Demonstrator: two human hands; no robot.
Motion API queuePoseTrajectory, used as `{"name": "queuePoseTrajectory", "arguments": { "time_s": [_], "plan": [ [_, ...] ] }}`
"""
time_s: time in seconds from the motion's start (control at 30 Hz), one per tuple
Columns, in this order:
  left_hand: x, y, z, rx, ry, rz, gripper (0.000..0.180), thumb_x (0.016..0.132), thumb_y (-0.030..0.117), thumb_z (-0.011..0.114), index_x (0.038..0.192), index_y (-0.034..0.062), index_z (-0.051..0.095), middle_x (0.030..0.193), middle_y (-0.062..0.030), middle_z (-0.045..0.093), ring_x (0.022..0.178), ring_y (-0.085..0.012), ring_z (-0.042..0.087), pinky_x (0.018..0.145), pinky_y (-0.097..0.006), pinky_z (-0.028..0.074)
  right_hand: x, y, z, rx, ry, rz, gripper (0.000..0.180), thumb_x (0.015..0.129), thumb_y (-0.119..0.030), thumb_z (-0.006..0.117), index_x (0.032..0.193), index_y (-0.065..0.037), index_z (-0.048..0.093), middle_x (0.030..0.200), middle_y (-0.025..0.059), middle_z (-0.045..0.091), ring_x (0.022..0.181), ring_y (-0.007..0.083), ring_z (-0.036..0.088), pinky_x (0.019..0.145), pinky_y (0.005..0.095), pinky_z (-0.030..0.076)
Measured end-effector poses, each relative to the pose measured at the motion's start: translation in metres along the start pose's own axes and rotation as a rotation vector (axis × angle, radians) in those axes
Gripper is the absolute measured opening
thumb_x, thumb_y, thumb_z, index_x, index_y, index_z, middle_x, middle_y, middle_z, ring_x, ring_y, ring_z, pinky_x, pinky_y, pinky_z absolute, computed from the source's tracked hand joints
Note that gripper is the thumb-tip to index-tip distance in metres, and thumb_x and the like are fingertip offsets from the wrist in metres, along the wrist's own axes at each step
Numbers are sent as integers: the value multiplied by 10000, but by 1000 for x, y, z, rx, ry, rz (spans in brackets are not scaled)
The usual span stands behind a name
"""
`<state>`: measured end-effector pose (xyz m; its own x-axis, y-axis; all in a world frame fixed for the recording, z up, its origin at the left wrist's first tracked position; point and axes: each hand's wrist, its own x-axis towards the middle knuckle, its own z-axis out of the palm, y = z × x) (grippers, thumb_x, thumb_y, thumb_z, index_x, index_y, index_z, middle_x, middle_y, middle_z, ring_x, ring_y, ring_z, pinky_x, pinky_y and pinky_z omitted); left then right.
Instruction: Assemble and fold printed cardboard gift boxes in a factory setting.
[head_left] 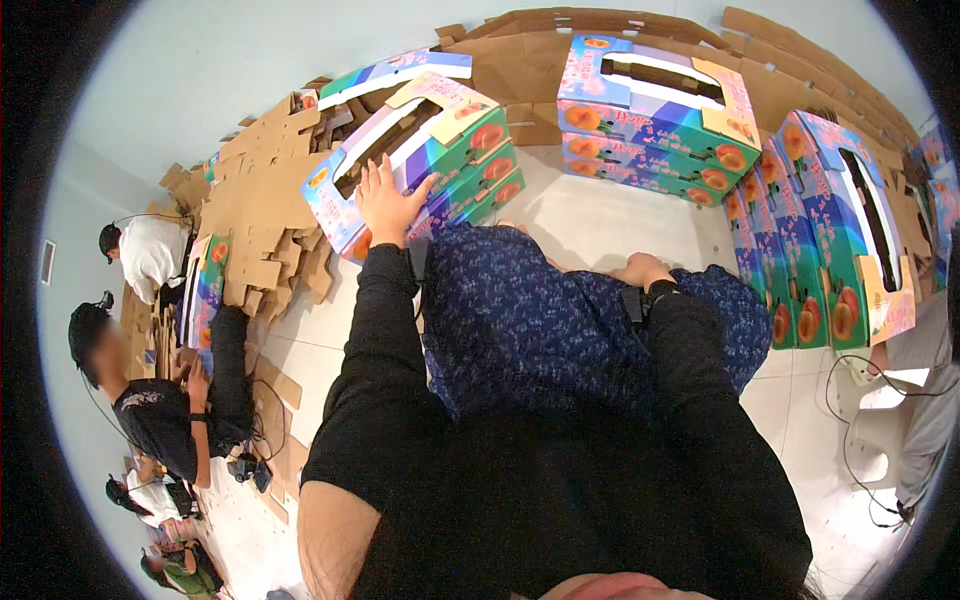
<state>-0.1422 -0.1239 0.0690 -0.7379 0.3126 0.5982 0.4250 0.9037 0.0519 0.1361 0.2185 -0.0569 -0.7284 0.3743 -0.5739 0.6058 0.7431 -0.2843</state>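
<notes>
Patterned blue cloth [540, 310] seen over lap at centre, right hand [643, 268] placed by its far edge, right grip state cannot be told, left hand [388, 206] laid, grip spread wide, on top carton [436, 150] at upper left, more cartons [655, 150] grouped upper right, flattened cardboard [265, 175] piled at left.

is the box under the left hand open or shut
Open: the box under the left hand shows a long gap on top.

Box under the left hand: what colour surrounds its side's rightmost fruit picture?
The box is green there, shown best in the head view.
</notes>
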Motion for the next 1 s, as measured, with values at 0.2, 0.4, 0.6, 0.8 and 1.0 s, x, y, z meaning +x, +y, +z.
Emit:
{"name": "queuePoseTrajectory", "arguments": {
  "time_s": [0.2,0.4,0.6,0.8,1.0],
  "plan": [
    [14,-5,-1,26,-321,-4,1089,638,735,688,1456,80,391,1409,-223,446,1318,-381,402,1075,-512,306,-8,3,1,-29,5,60,775,769,-648,589,1168,14,658,1232,234,619,1140,396,590,953,476,455],
    [19,-31,3,-3,-370,-13,1030,653,646,743,1456,103,394,1420,-203,441,1317,-381,404,1085,-515,301,-29,-9,-5,-37,76,-18,706,817,-609,563,1146,6,671,1193,230,638,1113,394,605,946,476,461],
    [31,-21,-9,-50,-408,-74,1102,558,625,813,1447,117,406,1379,-204,469,1301,-380,407,1089,-500,293,-35,-9,1,-70,202,-81,612,804,-566,587,1023,-11,723,1065,221,682,1017,378,643,892,450,493],
    [24,-20,-13,-155,-123,52,1111,481,517,885,1401,92,430,1198,-208,552,1194,-373,464,1033,-491,311,-21,5,14,-75,264,-96,549,793,-540,596,946,-34,746,982,198,702,949,364,662,855,454,506],
    [13,5,-47,-117,219,268,938,558,420,886,1347,98,495,1174,-188,492,1158,-383,428,1006,-524,313,-22,-1,15,-41,259,-102,472,773,-470,622,944,-48,746,978,181,707,952,350,666,842,450,516]
  ]
}}
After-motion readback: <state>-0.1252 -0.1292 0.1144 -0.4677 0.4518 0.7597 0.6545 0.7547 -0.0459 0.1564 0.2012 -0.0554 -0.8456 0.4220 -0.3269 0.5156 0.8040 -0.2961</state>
